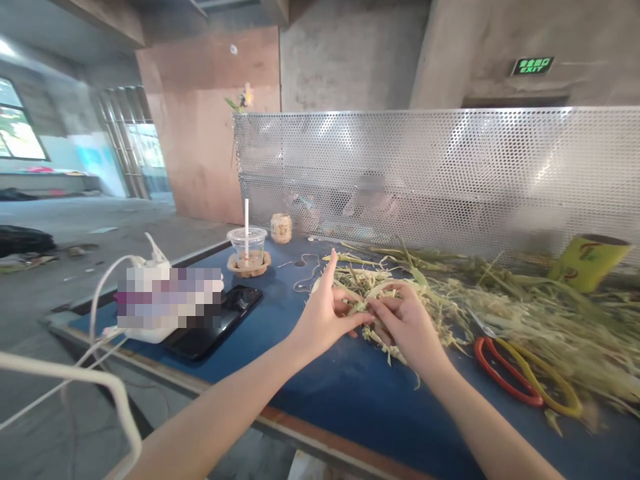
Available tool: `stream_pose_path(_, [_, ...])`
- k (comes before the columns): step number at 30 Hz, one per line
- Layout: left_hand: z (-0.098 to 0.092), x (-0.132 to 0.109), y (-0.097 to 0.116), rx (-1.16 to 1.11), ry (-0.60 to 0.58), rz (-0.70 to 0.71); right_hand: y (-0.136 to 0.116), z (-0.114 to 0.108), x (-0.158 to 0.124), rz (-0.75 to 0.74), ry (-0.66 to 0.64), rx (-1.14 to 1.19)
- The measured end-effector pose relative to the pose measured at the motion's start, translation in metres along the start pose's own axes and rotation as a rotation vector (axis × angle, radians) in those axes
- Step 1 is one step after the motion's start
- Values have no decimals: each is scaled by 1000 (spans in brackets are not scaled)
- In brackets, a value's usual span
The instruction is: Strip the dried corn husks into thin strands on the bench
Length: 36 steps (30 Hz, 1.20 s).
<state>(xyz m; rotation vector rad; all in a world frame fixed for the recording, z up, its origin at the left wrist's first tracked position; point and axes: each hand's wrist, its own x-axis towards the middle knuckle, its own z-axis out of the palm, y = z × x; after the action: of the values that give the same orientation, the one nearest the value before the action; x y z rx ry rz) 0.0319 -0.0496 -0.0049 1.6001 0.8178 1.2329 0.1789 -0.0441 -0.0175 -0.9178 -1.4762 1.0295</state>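
My left hand (pixel 325 313) pinches a pale green plant strip (pixel 361 305) between thumb and fingers, with one finger pointing up. Close beside it, my right hand (pixel 407 327) has thumb and fingertips closed on the same strip. Fingers partly hide the strip, so its full length does not show. Under and behind both hands lies a loose heap of shredded pale plant fibres (pixel 450 313). To the right of my right hand rest scissors (pixel 537 399) with one red and one yellow handle, the blades partly among the fibres.
On the blue tabletop (pixel 310 383) at left are a black phone (pixel 240 300), a white power strip (pixel 157 333) with cables, and a plastic cup (pixel 257 243) with a straw. A small jar (pixel 281 228), a green-yellow tube (pixel 590 263) and a perforated metal panel (pixel 425 160) stand behind.
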Motion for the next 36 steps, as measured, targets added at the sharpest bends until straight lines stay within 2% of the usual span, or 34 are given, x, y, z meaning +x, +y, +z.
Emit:
stream_pose_path(6, [-4,4,-1,-82,18,-46,-4,-2,0,15,33,-78])
stream_pose_path(10, [-8,8,-4,-138,69,-64,-2,-5,1,41,-4,-165])
stream_pose_path(15, [-6,6,-9,-144,-76,-113,2,-11,3,-70,-130,-217])
stream_pose_path(20, [-4,5,-11,-108,-126,-121,-4,-14,2,-175,2,-353])
stream_pose_path(28, [-4,6,-5,-183,-105,-199,-8,-14,2,-57,96,-159])
stream_pose_path(33, [-2,6,-1,-205,-100,-231,-8,-15,3,-35,55,-78])
stream_pose_path(36, [-1,6,-1,-179,-99,-233,-11,-14,3,-17,72,-54])
